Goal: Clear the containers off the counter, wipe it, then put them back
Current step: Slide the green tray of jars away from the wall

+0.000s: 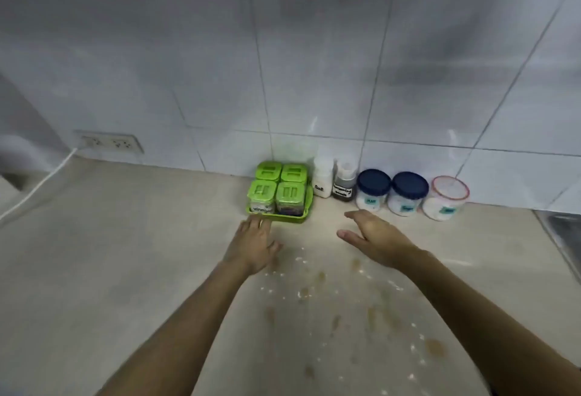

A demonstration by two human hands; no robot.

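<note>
Green-lidded jars [278,188] in tray [290,218], white-filled tubs [408,194]

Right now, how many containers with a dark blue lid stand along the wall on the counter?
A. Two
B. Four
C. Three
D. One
A: two dark blue lids show side by side at the wall, one next to the other, between the small dark-filled bottle and the red-rimmed clear container. The remaining lids are green or white.
</note>
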